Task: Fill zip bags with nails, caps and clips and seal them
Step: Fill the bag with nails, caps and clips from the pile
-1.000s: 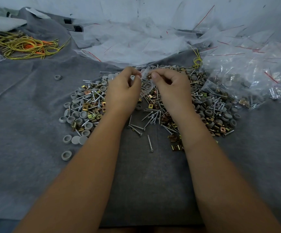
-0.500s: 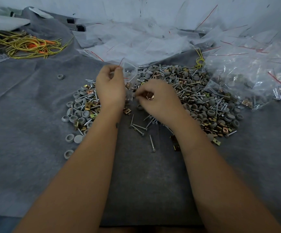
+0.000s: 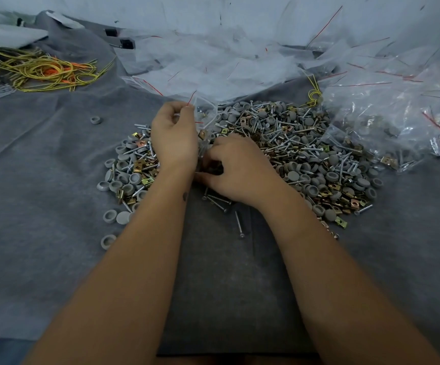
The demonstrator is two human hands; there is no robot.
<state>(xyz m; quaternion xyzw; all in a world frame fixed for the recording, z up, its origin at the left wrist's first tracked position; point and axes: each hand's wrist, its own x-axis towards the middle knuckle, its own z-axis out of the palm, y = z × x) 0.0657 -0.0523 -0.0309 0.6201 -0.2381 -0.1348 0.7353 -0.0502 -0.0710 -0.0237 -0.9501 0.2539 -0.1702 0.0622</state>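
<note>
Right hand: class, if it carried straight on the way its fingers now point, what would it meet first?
The right hand has fingers curled and pointing left toward the left hand. It would probably meet first the lower part of the zip bag that the left hand holds up, though depth between them is unclear.

2 hands: left hand, right hand. 1 zip bag held up by the left hand. 1 big heap of mixed screws, grey caps and brass clips, far too many to count. Loose grey caps off the heap: 1 cap alone far left, 3 near caps at the near-left edge. 1 lone screw nearest the camera. 1 pile of empty bags at the back, count unclear. 1 pile of filled bags at right, count unclear. 1 bundle of yellow-orange wire. 2 small black blocks at the back.
</note>
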